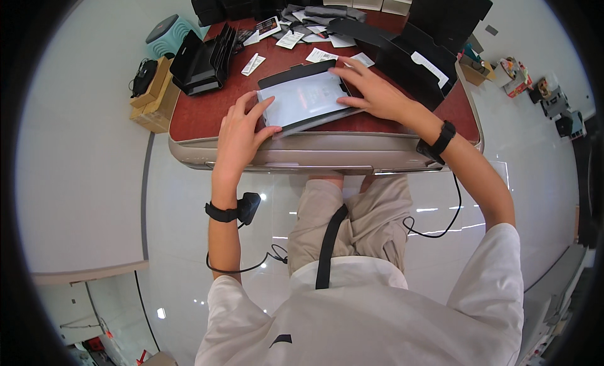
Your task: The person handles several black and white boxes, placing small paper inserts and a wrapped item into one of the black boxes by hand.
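Note:
A shallow black box (pixel 289 77) lies near the front edge of the red-topped table, slightly tilted in my view. A flat white rectangular piece (pixel 304 98) fills its inside, and a clear plastic edge (pixel 314 123) shows along the near side. My left hand (pixel 240 125) holds the left end, with the thumb at the near corner and the fingertips over the left rim. My right hand (pixel 370 90) spans the right end, its fingers at the far corner and its thumb lower on the right side. Any fingers underneath are hidden.
Left on the table (pixel 198 118) stands an open black box with dividers (pixel 203 64). A large open black box (pixel 420 64) is at the right. Printed slips (pixel 289 39) and grey pouches (pixel 325 13) lie behind, with white boxes (pixel 368 0) beyond. Black cables (pixel 441 235) hang from both wrists.

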Demonstrator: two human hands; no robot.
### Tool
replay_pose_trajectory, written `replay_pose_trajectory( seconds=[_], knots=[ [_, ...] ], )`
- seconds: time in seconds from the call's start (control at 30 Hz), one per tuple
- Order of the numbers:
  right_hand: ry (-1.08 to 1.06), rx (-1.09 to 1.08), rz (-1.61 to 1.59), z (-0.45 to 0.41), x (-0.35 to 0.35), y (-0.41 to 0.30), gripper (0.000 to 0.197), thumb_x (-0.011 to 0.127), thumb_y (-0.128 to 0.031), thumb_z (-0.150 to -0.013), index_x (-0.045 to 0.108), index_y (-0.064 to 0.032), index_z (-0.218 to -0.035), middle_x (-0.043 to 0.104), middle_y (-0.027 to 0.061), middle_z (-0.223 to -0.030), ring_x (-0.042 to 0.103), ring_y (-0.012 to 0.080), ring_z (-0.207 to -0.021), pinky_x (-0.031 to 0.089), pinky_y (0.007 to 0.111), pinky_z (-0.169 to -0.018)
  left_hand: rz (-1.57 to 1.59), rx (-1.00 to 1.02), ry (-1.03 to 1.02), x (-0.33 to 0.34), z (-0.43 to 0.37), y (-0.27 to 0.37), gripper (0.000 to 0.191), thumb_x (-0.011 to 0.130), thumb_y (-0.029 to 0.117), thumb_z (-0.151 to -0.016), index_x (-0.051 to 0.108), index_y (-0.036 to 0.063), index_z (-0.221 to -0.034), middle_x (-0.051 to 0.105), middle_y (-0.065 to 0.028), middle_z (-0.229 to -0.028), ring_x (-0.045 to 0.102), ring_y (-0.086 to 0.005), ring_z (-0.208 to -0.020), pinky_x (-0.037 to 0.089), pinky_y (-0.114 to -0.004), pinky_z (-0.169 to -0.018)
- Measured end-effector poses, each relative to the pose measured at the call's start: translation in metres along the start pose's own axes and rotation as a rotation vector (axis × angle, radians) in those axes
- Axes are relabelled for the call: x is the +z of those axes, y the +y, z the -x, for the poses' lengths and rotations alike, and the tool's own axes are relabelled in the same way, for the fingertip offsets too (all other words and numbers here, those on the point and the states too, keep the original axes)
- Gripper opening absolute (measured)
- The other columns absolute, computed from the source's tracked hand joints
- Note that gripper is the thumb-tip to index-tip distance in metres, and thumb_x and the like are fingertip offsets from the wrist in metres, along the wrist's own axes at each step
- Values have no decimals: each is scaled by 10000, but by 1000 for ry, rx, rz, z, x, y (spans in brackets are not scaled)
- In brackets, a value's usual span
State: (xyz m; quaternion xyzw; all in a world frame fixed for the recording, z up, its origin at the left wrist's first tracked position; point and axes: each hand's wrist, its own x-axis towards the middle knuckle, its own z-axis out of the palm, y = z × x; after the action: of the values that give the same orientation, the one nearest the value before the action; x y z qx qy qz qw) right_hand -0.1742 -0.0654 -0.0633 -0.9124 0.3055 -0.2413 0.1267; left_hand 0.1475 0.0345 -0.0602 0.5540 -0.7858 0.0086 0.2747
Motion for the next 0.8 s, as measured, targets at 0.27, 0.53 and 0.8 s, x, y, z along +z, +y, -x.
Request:
replay_pose_trajectory(
  seconds=[0.27,0.53,0.8],
  knots=[
    [11,241,-263,0,4,0,554,846,-312,-831,648,-26,-1263,636,123,-1231,637,286,-1133,514,371,-972,171,30,1,13,0,-4,500,801,245,-840,655,46,-1275,677,-156,-1287,605,-356,-1208,481,-440,-1023],
    [126,81,-189,11,17,5,495,828,-345,-848,724,-43,-1226,638,133,-1289,630,312,-1185,500,380,-1013,194,69,16,23,-3,-21,332,692,164,-941,667,52,-1253,650,-150,-1340,582,-353,-1265,464,-437,-1046],
    [160,59,-170,12,19,8,472,852,-332,-818,753,-62,-1193,660,139,-1283,647,313,-1174,514,375,-998,309,-21,166,26,-20,-23,671,748,101,-864,471,69,-1474,509,-171,-1482,527,-351,-1358,424,-415,-1137]
  ],
)
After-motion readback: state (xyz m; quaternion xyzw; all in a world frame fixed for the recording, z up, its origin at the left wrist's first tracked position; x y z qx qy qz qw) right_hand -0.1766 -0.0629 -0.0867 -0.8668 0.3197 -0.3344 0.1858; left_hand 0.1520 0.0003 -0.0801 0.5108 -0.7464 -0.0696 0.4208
